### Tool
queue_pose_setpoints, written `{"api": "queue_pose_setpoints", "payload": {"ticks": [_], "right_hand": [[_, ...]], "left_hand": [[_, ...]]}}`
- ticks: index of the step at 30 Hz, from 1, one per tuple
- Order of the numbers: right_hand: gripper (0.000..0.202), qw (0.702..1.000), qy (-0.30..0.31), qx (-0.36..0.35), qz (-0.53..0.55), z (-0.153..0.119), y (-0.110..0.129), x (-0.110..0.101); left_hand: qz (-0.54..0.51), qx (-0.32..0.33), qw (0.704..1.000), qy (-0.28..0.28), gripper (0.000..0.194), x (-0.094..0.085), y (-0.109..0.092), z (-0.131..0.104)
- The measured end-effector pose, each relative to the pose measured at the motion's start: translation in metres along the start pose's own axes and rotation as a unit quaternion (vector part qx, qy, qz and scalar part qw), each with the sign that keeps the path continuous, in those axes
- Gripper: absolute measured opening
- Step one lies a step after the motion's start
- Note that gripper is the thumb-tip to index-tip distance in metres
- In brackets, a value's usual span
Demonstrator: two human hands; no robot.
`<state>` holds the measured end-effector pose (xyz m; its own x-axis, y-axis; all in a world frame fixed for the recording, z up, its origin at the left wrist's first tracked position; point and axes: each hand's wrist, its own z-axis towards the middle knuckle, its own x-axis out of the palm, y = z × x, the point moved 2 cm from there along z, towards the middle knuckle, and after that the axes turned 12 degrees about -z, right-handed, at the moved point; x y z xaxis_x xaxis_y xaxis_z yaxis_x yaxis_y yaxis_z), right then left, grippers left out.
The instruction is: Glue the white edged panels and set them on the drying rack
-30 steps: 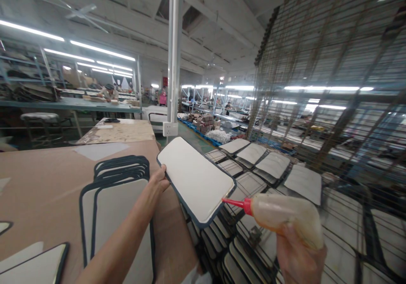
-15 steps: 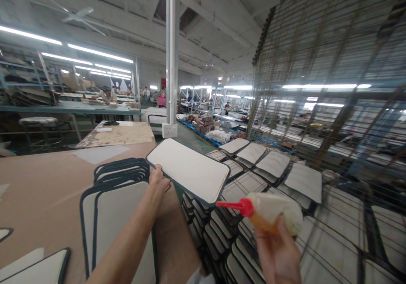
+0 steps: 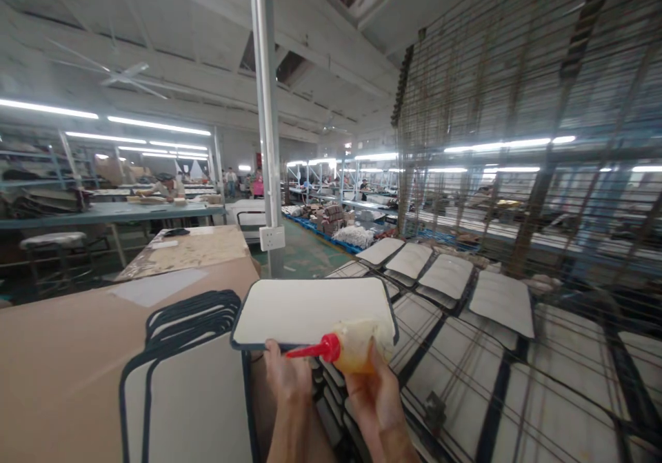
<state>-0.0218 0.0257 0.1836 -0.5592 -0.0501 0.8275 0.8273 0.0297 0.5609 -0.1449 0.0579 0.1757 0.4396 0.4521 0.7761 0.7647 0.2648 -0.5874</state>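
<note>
White panel [image 3: 294, 306], dark-rimmed, held up in front of the wearer by the left hand [image 3: 288, 377], its long side running crosswise!

And those left fingers?

Closed on its near long edge, left of the middle, with a fingertip showing at the rim. How the rest sit underneath, I can't tell.

Over to the right hand [image 3: 377, 401], then.

Gripping a squeeze bottle [image 3: 356, 339], thumb up against its side! The bottle lies over sideways before the panel's right half, amber liquid inside, and its red nozzle [image 3: 311, 350] points left along the near edge, tip just beside the left hand.

Is that nozzle touching the panel?

Can't tell from this angle; the bottle hides part of that edge.

What's around the panel?

Near its left end, a stack of dark-edged panels [image 3: 199, 397] on a brown table [image 3: 56, 366], and farther off that way, a white sheet [image 3: 156, 288] lying flat. To the panel's right, pale panels [image 3: 445, 277] in rows, with upright wire mesh [image 3: 465, 107] rising past them.

And behind it?

A metal post [image 3: 266, 118], carrying a socket box [image 3: 272, 238] beyond the panel's far edge!
</note>
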Motion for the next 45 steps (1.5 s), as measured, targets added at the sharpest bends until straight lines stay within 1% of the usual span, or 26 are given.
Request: {"api": "queue_pose_setpoints", "payload": {"ticks": [1, 3, 4, 5, 7, 8, 9, 10, 11, 12, 14, 15, 16, 17, 18, 20, 22, 24, 25, 27, 30, 32, 34, 37, 42, 45], "right_hand": [[0.025, 1.0, -0.008, -0.002, -0.006, 0.002, 0.004, -0.003], [0.024, 1.0, -0.022, -0.011, -0.016, 0.007, 0.014, -0.011], [0.024, 0.999, -0.025, -0.015, -0.019, 0.01, 0.02, -0.014], [0.025, 0.999, -0.024, -0.017, -0.022, 0.012, 0.026, -0.016], [0.027, 0.999, -0.017, -0.015, -0.023, 0.017, 0.038, -0.017], [0.029, 1.0, -0.013, -0.012, -0.025, 0.018, 0.043, -0.018], [0.03, 1.0, -0.008, -0.009, -0.029, 0.018, 0.047, -0.018], [0.031, 0.999, -0.001, -0.005, -0.035, 0.018, 0.05, -0.017], [0.031, 0.999, 0.008, 0.002, -0.043, 0.016, 0.051, -0.017], [0.03, 0.998, 0.017, 0.01, -0.051, 0.013, 0.051, -0.017], [0.029, 0.997, 0.036, 0.027, -0.066, 0.006, 0.049, -0.016], [0.028, 0.996, 0.045, 0.035, -0.071, 0.002, 0.046, -0.016], [0.027, 0.995, 0.055, 0.042, -0.076, -0.001, 0.044, -0.015], [0.026, 0.994, 0.064, 0.049, -0.08, -0.004, 0.041, -0.014], [0.025, 0.992, 0.073, 0.054, -0.082, -0.007, 0.039, -0.014], [0.025, 0.991, 0.086, 0.066, -0.082, -0.01, 0.035, -0.014], [0.026, 0.99, 0.089, 0.071, -0.078, -0.013, 0.034, -0.018], [0.027, 0.991, 0.083, 0.072, -0.078, -0.015, 0.037, -0.026], [0.028, 0.992, 0.072, 0.067, -0.08, -0.015, 0.042, -0.031], [0.029, 0.995, 0.026, 0.034, -0.091, -0.014, 0.059, -0.041], [0.034, 0.988, -0.068, -0.065, -0.123, -0.003, 0.101, -0.047], [0.039, 0.973, -0.098, -0.141, -0.156, 0.007, 0.132, -0.042], [0.042, 0.957, -0.08, -0.194, -0.2, 0.018, 0.154, -0.031], [0.047, 0.945, -0.048, -0.218, -0.238, 0.031, 0.17, -0.017], [0.05, 0.942, -0.008, -0.213, -0.261, 0.039, 0.171, -0.01], [0.047, 0.934, 0.032, -0.213, -0.284, 0.041, 0.17, -0.01]], "left_hand": [[-0.033, 0.031, 0.999, -0.006, 0.036, -0.004, 0.0, -0.008], [-0.071, 0.054, 0.996, 0.028, 0.027, -0.017, 0.003, -0.025], [-0.055, 0.032, 0.996, 0.062, 0.027, -0.025, 0.006, -0.034], [-0.013, -0.015, 0.995, 0.1, 0.032, -0.035, 0.009, -0.044], [0.1, -0.129, 0.973, 0.165, 0.041, -0.055, 0.01, -0.065], [0.152, -0.18, 0.951, 0.198, 0.043, -0.063, 0.005, -0.074], [0.195, -0.21, 0.929, 0.233, 0.045, -0.066, -0.005, -0.081], [0.224, -0.201, 0.918, 0.259, 0.042, -0.064, -0.021, -0.084], [0.267, -0.167, 0.91, 0.27, 0.038, -0.057, -0.04, -0.084], [0.31, -0.107, 0.905, 0.27, 0.037, -0.045, -0.061, -0.078], [0.362, 0.073, 0.903, 0.222, 0.039, -0.013, -0.103, -0.057], [0.368, 0.154, 0.896, 0.196, 0.043, 0.004, -0.118, -0.044], [0.358, 0.204, 0.892, 0.185, 0.042, 0.02, -0.127, -0.031], [0.34, 0.199, 0.9, 0.185, 0.034, 0.032, -0.13, -0.018], [0.322, 0.165, 0.914, 0.186, 0.025, 0.04, -0.129, -0.007], [0.306, 0.072, 0.926, 0.21, 0.013, 0.045, -0.12, 0.008], [0.324, -0.025, 0.911, 0.254, 0.013, 0.04, -0.11, 0.012], [0.347, -0.083, 0.886, 0.296, 0.016, 0.031, -0.106, 0.009], [0.354, -0.092, 0.878, 0.307, 0.018, 0.026, -0.107, 0.007], [0.362, -0.078, 0.876, 0.309, 0.024, 0.017, -0.111, 0.003], [0.368, -0.068, 0.876, 0.305, 0.035, 0.005, -0.118, -0.002], [0.371, -0.061, 0.875, 0.304, 0.036, -0.001, -0.122, -0.005], [0.369, -0.042, 0.88, 0.296, 0.034, -0.008, -0.124, -0.007], [0.358, -0.027, 0.889, 0.284, 0.031, -0.017, -0.126, -0.009], [0.329, -0.076, 0.898, 0.281, 0.035, -0.021, -0.136, -0.013], [0.356, -0.127, 0.871, 0.313, 0.034, -0.013, -0.148, -0.017]]}}
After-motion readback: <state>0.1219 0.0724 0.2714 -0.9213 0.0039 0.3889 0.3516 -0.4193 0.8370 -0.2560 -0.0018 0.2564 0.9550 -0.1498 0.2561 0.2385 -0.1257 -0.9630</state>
